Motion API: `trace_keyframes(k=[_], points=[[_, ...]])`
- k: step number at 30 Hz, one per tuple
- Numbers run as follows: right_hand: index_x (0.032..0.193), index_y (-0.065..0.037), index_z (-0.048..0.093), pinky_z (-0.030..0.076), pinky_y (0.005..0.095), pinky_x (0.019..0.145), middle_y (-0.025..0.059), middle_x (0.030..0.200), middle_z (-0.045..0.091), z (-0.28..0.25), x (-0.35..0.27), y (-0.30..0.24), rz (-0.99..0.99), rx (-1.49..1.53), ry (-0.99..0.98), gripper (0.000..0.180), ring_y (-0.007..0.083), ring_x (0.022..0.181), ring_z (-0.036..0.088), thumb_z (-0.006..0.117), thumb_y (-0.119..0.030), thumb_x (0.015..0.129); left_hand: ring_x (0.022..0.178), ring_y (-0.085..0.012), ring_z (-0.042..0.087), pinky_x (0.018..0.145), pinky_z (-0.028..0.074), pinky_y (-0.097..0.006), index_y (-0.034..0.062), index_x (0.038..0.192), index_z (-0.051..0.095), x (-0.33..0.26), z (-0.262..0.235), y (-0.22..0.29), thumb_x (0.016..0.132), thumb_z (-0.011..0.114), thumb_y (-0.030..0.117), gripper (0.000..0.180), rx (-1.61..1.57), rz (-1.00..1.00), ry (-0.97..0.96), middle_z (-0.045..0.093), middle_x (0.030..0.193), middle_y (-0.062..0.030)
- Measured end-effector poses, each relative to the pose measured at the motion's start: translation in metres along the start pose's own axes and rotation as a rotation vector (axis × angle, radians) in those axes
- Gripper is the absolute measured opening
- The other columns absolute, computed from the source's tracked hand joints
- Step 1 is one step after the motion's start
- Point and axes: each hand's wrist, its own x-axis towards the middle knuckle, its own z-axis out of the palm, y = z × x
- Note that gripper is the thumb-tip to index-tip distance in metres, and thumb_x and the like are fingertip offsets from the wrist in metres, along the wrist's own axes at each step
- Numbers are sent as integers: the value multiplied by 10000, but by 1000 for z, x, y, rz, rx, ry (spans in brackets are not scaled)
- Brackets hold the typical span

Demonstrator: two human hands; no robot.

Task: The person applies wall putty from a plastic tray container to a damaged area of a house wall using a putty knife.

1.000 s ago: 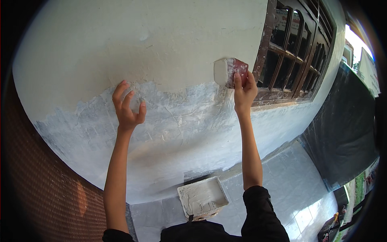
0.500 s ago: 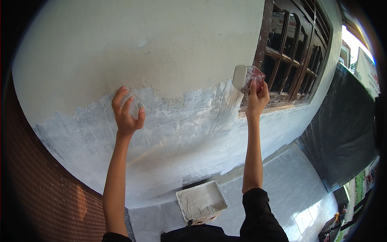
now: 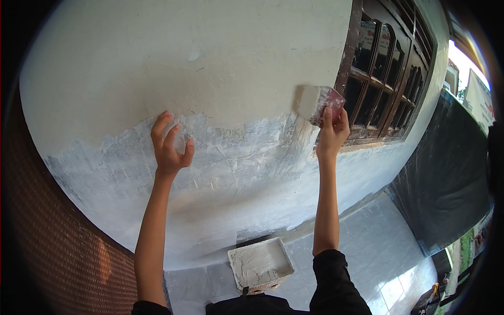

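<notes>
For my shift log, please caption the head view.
Right hand grips a paste-smeared red scraper beside a brown-framed window; the empty left hand is raised before a patchy cream-and-grey wall.

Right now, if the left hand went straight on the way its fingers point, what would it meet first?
Most likely the wall, near where its cream upper part borders the patchy grey-white area. The left hand looks empty; whether it already touches is unclear.

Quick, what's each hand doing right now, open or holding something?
Left hand: open, fingers loosely curled, holding nothing.
Right hand: closed on the scraper, thumb on its red part.
</notes>
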Motion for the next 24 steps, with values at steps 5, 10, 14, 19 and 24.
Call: trace_keyframes(k=[5,10,14,19,24], points=[[1098,27,598,458,219,737,53,943,647,58,-26,-4,-82,-144,-158,267,83,817,569,655,-144,901,1196,-361,450,980,413,-493,91,1212,425,-2,-1,-1,801,598,179,455,0,-6,-1,419,1254,-165],[1077,31,606,450,218,735,46,920,644,14,0,13,-102,-178,48,236,73,810,559,638,-127,905,1196,-365,451,977,412,-494,93,1211,426,-2,3,1,800,600,176,455,-17,-10,18,421,1254,-165],[1061,37,601,441,209,739,39,923,637,-5,9,-4,-39,-263,150,204,74,826,563,634,-93,906,1193,-366,454,977,413,-492,93,1210,426,-1,0,1,799,601,174,454,-7,-13,8,428,1250,-164],[1088,32,599,452,211,759,60,923,650,48,-22,-6,-82,-134,-148,259,78,834,568,660,-132,897,1190,-365,458,976,414,-490,92,1206,426,0,1,0,799,600,177,451,-19,-12,12,428,1247,-165],[1070,31,607,455,218,720,42,890,644,40,-19,-1,-110,-238,-26,255,71,801,561,658,-146,895,1192,-366,452,979,414,-491,89,1206,424,-1,4,2,803,594,175,446,-14,-10,17,421,1249,-172]])
